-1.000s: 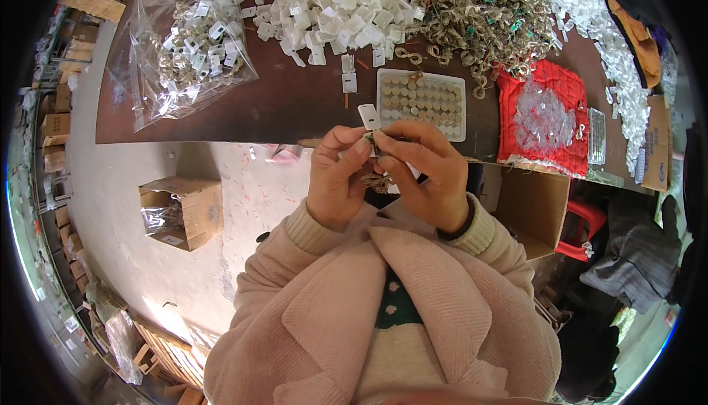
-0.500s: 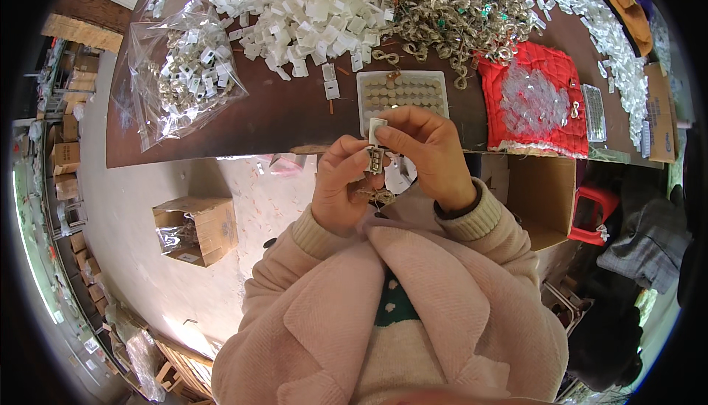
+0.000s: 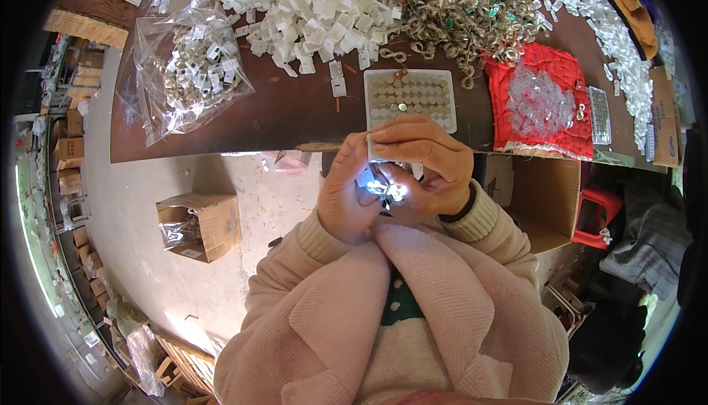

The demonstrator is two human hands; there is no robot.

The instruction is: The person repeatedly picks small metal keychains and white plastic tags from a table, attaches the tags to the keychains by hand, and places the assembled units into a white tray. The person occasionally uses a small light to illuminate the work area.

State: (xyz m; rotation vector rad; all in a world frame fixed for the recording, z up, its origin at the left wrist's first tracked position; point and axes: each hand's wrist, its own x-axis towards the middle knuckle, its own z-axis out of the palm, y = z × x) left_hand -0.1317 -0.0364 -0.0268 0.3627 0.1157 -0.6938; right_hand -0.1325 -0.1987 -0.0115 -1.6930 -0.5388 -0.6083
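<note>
At the back of the bench (image 3: 287, 121), a casing pile (image 3: 317, 14) lies left of a cord heap (image 3: 472, 18). Nearer, from left, come a bag (image 3: 161, 117) holding pieces (image 3: 199, 73), a tray (image 3: 370, 103) holding discs (image 3: 413, 100), and a cloth (image 3: 504, 136) bearing bits (image 3: 540, 95). The left hand (image 3: 345, 191) and right hand (image 3: 439, 165) meet before the near edge, around a small part (image 3: 379, 152). A carton (image 3: 217, 224) stands on the floor (image 3: 118, 206) at left.
</note>
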